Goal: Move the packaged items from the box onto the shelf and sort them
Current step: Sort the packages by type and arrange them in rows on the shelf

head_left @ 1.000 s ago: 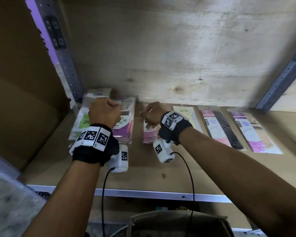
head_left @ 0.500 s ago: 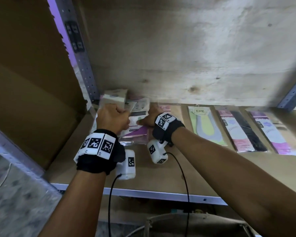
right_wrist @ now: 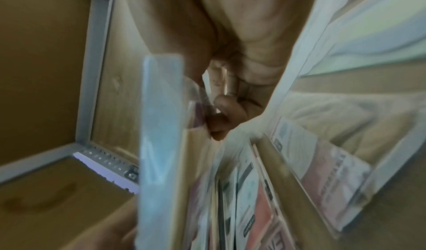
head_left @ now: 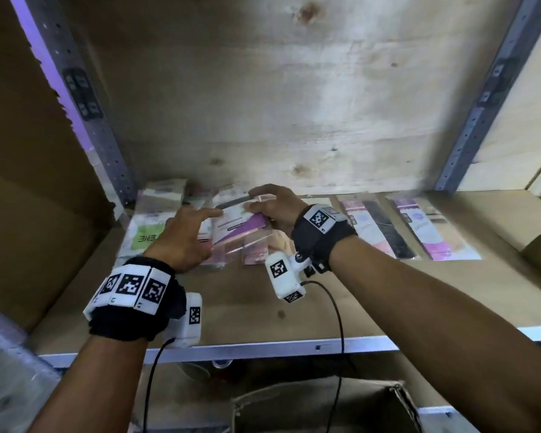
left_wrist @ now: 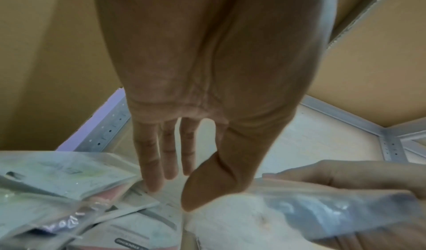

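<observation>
On the plywood shelf (head_left: 231,307), right hand (head_left: 275,207) pinches a glossy flat packet (head_left: 235,220); left hand (head_left: 185,232) splayed.

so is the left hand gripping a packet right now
No, the left hand has straight, spread fingers over the packets; nothing is held.

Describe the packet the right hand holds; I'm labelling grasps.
The packet is a flat, clear plastic sleeve over a white card with a purple corner and a dark strip. The right hand pinches its far end, lifting it tilted above the pile on the shelf. The left hand, fingers spread, reaches its near edge.
</observation>
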`<move>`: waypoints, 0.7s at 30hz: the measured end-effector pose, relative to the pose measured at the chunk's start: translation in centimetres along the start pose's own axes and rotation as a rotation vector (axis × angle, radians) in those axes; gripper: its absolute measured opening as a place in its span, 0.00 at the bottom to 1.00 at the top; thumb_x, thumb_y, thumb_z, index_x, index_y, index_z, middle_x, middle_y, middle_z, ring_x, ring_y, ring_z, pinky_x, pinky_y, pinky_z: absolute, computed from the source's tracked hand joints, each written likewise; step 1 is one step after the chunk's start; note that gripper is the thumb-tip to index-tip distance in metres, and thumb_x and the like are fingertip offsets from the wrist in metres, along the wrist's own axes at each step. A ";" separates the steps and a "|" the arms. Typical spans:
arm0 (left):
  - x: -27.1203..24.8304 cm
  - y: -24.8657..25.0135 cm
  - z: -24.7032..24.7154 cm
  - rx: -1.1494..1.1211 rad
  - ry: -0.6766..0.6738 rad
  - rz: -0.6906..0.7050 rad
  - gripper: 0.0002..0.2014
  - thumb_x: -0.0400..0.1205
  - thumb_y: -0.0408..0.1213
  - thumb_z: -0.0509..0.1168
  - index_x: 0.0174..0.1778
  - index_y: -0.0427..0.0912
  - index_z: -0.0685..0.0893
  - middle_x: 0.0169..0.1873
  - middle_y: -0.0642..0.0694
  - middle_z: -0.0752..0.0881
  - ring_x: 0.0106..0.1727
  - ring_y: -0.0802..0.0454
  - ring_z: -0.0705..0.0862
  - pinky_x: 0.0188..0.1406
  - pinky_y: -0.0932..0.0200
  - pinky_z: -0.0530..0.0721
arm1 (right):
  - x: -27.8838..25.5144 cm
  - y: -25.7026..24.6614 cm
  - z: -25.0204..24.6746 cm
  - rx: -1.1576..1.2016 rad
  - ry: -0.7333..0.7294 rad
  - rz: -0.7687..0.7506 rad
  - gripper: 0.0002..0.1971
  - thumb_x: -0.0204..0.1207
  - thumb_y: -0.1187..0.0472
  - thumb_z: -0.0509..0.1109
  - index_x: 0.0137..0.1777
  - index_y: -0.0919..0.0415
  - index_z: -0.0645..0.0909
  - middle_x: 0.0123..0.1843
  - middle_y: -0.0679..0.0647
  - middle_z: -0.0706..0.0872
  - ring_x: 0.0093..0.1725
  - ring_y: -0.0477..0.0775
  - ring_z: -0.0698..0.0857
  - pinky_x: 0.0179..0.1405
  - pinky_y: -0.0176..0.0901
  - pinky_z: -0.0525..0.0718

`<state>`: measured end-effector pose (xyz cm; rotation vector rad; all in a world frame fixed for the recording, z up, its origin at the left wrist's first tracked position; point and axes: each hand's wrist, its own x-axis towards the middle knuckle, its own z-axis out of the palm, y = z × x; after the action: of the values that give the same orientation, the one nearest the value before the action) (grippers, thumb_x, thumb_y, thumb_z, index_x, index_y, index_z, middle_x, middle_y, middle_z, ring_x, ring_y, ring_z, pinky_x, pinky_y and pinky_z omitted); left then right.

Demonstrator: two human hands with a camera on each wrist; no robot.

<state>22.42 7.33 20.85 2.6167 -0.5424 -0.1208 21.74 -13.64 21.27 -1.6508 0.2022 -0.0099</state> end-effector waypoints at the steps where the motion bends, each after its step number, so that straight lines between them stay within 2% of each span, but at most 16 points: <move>1: -0.2 0.2 0.2 0.000 -0.009 0.031 0.36 0.75 0.38 0.77 0.77 0.64 0.72 0.80 0.44 0.68 0.77 0.39 0.69 0.76 0.39 0.73 | -0.9 -0.3 -0.7 0.036 0.001 -0.001 0.12 0.76 0.71 0.74 0.58 0.63 0.81 0.32 0.60 0.80 0.23 0.52 0.78 0.24 0.40 0.79; 4: -0.6 1.4 0.7 -0.057 0.064 0.157 0.31 0.75 0.42 0.77 0.72 0.67 0.76 0.75 0.46 0.74 0.75 0.43 0.72 0.72 0.40 0.77 | -3.3 -1.2 -2.9 0.151 -0.013 0.010 0.10 0.77 0.70 0.73 0.57 0.64 0.81 0.38 0.61 0.82 0.20 0.46 0.80 0.23 0.38 0.76; 6: -0.6 2.8 0.9 -0.131 0.181 0.241 0.23 0.75 0.46 0.77 0.65 0.67 0.82 0.68 0.49 0.79 0.71 0.46 0.77 0.68 0.42 0.80 | -4.8 -1.8 -4.4 0.200 -0.023 -0.003 0.10 0.79 0.67 0.72 0.58 0.66 0.81 0.39 0.59 0.82 0.26 0.50 0.80 0.24 0.37 0.76; 9: -0.9 5.4 1.1 -0.270 0.355 0.355 0.11 0.76 0.46 0.75 0.51 0.67 0.86 0.56 0.52 0.85 0.59 0.46 0.83 0.59 0.43 0.85 | -6.8 -2.5 -6.5 0.244 -0.036 -0.018 0.10 0.82 0.59 0.70 0.56 0.66 0.82 0.41 0.59 0.83 0.32 0.54 0.81 0.32 0.40 0.74; 10: -1.0 6.3 1.3 -0.328 0.393 0.371 0.07 0.77 0.46 0.74 0.45 0.66 0.85 0.52 0.51 0.87 0.55 0.45 0.85 0.55 0.41 0.85 | -7.4 -2.6 -7.3 0.248 -0.043 -0.025 0.11 0.83 0.56 0.69 0.54 0.65 0.82 0.41 0.60 0.84 0.32 0.54 0.81 0.33 0.40 0.74; 12: -1.0 7.8 1.8 -0.409 0.437 0.402 0.07 0.79 0.47 0.73 0.36 0.58 0.84 0.43 0.47 0.89 0.48 0.44 0.87 0.50 0.43 0.87 | -8.4 -2.7 -8.6 0.233 -0.037 -0.039 0.16 0.85 0.50 0.64 0.53 0.65 0.82 0.40 0.60 0.85 0.33 0.55 0.82 0.33 0.41 0.74; 14: -1.1 9.2 2.5 -0.418 0.489 0.466 0.11 0.81 0.48 0.71 0.36 0.48 0.85 0.38 0.48 0.88 0.43 0.51 0.88 0.46 0.56 0.86 | -9.1 -2.5 -9.8 0.231 -0.018 -0.039 0.18 0.86 0.47 0.61 0.50 0.64 0.81 0.39 0.59 0.86 0.33 0.55 0.82 0.32 0.41 0.74; 16: -1.1 10.7 3.1 -0.436 0.523 0.528 0.11 0.83 0.47 0.69 0.41 0.44 0.87 0.38 0.49 0.89 0.40 0.56 0.87 0.41 0.67 0.82 | -9.6 -2.1 -10.9 0.256 0.002 -0.030 0.18 0.86 0.46 0.60 0.45 0.61 0.78 0.39 0.60 0.87 0.32 0.56 0.82 0.31 0.42 0.73; 18: -0.8 11.9 3.8 -0.497 0.520 0.555 0.11 0.84 0.46 0.68 0.42 0.43 0.88 0.35 0.53 0.88 0.36 0.63 0.84 0.34 0.72 0.78 | -9.9 -1.6 -11.9 0.289 0.020 -0.036 0.19 0.86 0.44 0.60 0.44 0.59 0.76 0.37 0.59 0.87 0.31 0.56 0.81 0.30 0.42 0.72; 21: 0.2 13.1 4.9 -0.607 0.501 0.549 0.10 0.84 0.48 0.67 0.39 0.49 0.85 0.32 0.56 0.86 0.33 0.66 0.80 0.32 0.74 0.76 | -9.9 -0.6 -12.9 0.285 0.076 -0.083 0.18 0.86 0.44 0.61 0.46 0.59 0.76 0.29 0.55 0.80 0.27 0.53 0.75 0.27 0.40 0.68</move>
<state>17.09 -5.44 22.49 1.7464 -0.8504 0.4604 10.41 -24.98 24.22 -1.3742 0.1804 -0.1579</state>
